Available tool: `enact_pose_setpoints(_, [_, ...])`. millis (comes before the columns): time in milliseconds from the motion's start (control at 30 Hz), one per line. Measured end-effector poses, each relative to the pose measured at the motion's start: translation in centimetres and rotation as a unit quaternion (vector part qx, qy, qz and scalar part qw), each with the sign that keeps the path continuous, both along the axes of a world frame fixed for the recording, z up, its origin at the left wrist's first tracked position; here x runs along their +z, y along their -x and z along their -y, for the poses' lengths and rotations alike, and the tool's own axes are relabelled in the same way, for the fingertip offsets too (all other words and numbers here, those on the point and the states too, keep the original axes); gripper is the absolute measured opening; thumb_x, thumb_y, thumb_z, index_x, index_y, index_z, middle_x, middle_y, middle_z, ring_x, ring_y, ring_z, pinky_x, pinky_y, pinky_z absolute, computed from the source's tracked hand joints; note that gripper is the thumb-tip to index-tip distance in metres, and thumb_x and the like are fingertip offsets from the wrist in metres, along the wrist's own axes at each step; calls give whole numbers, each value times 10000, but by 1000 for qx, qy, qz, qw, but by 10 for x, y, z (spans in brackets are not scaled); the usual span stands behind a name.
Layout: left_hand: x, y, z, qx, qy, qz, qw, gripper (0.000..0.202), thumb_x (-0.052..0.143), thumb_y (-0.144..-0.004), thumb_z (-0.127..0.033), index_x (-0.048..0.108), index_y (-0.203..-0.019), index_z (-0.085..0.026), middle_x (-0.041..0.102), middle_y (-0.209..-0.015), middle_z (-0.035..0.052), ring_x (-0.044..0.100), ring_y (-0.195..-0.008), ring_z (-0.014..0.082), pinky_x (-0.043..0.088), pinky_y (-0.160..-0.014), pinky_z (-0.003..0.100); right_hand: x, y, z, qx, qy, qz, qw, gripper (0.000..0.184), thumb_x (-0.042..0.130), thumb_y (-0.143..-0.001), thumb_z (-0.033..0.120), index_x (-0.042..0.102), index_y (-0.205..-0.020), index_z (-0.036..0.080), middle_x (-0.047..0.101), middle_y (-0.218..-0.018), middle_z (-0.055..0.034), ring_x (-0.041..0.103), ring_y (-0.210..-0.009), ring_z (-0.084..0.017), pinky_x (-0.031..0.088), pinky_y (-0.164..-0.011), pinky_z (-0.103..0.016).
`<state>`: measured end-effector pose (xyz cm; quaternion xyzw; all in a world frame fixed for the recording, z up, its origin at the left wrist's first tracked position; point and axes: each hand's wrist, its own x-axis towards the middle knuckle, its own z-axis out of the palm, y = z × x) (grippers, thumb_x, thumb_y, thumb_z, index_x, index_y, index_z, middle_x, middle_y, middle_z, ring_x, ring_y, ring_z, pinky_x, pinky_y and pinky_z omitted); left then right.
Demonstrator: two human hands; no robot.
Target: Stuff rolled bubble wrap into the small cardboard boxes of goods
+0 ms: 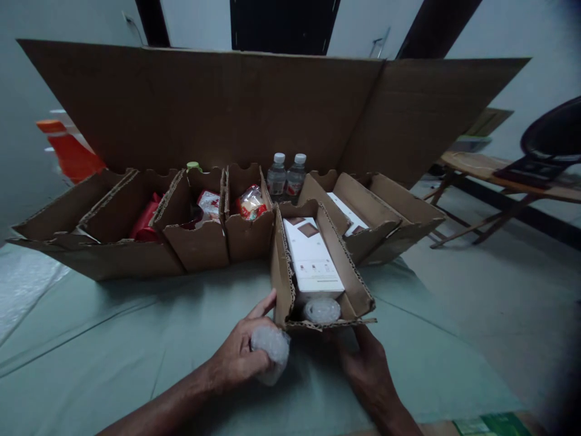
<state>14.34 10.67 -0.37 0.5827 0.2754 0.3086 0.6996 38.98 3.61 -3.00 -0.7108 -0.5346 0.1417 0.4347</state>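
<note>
Corrugated brown cardboard forms the open tray (281,266) that juts toward the wearer from a row of similar bins, and it holds a white box (313,254) with a clear bubble-wrap roll (322,310) at its near end. The left hand (245,351) is curled firmly around a bubble-wrap bundle (275,351) just outside the tray's near left corner, its index finger stretched along the tray's left wall. The right hand (370,363) is below the tray's near edge, seemingly supporting it, but the fingers are hidden, so I cannot tell how it grips. The step in hand looks like steadying the tray while handling the wrapped pieces; whether the bundle is going in or coming out is unclear. Moving it across the near edge would call for a lift of the left hand and a steady right one. Beneath the tray spreads a wrinkled pale green cloth (181,321). Behind the tray are two clear bottles (277,175) with white caps and a broad cardboard panel (218,109); beyond that, a dark door (285,27). Well to the tray's right, a wooden table (481,166) stands on a pale floor (490,272).
</note>
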Motion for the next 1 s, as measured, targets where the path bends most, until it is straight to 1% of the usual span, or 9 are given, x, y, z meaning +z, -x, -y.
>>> enact_pose_setpoints(100, [-1, -10, -5, -5, -6, -2, 1000, 180, 646, -558, -157, 709, -723, -191, 645, -1334, 134, 144, -1545, 376, 298, -1138, 453, 3, -10, -10, -11, 14, 0, 1000, 427, 622, -794, 567, 695, -1005, 203, 770, -995, -79, 713, -934, -270, 562, -770, -335])
enact_pose_setpoints(200, [-6, -26, -29, 45, 17, 17, 999, 176, 649, -549, -172, 702, -716, -172, 565, -1448, 113, 346, -1445, 394, 379, -1052, 414, 14, -12, -36, -17, 37, 65, 997, 427, 532, -865, 580, 705, -972, 204, 776, -963, -86, 717, -885, -262, 528, -732, -326])
enact_pose_setpoints(300, [-12, -34, -55, 122, 76, 42, 989, 307, 663, -549, -226, 713, -841, -144, 713, -1147, 113, 607, -1072, 302, 444, -890, 358, 30, -10, -73, -46, 113, 210, 970, 429, 491, -912, 541, 750, -846, 206, 771, -799, -119, 703, -706, -262, 437, -602, -319])
enact_pose_setpoints(400, [-16, -23, -64, 182, 103, 47, 977, 343, 686, -571, -277, 686, -881, -132, 691, -795, 39, 583, -787, 201, 425, -740, 297, 44, -5, -103, -55, 182, 292, 937, 506, 450, -959, 492, 746, -676, 195, 717, -632, -156, 663, -568, -247, 314, -516, -311])
enact_pose_setpoints(567, [-12, 32, -38, 153, 142, 4, 978, 379, 787, -675, -403, 666, -918, -139, 711, -853, 74, 608, -776, 206, 436, -722, 302, 67, 28, -105, 28, 122, 259, 958, 468, 480, -964, 478, 722, -663, 214, 727, -662, -92, 668, -595, -206, 356, -540, -288])
enact_pose_setpoints(667, [-11, 59, -17, 137, 163, -14, 977, 433, 801, -705, -506, 657, -889, -141, 696, -835, 77, 595, -715, 188, 429, -674, 289, 91, 63, -108, 97, -9, 191, 977, 350, 509, -956, 417, 714, -1166, 226, 749, -787, -25, 674, -655, -173, 454, -646, -268])
enact_pose_setpoints(767, [-13, 72, -2, 145, 174, -7, 974, 469, 804, -711, -546, 658, -878, -133, 666, -801, 74, 579, -695, 179, 416, -637, 276, 114, 98, -138, 129, -1, 207, 970, 626, 536, -926, 280, 405, -1533, 202, 752, -868, -30, 679, -698, -189, 480, -685, -288])
enact_pose_setpoints(867, [-17, 79, 9, 152, 187, 10, 970, 469, 798, -733, -547, 657, -906, -134, 663, -811, 81, 591, -718, 188, 430, -642, 276, 126, 120, -173, 124, 77, 275, 950, 529, 533, -908, 195, 532, -1437, 196, 759, -896, -77, 697, -787, -235, 464, -695, -303])
enact_pose_setpoints(1000, [-20, 95, 20, 167, 191, 14, 967, 463, 794, -747, -538, 676, -930, -130, 669, -826, 87, 585, -715, 181, 453, -645, 275, 123, 123, -177, 112, 84, 317, 938, 243, 495, -915, 166, 726, -985, 193, 758, -857, -97, 695, -793, -233, 413, -664, -282])
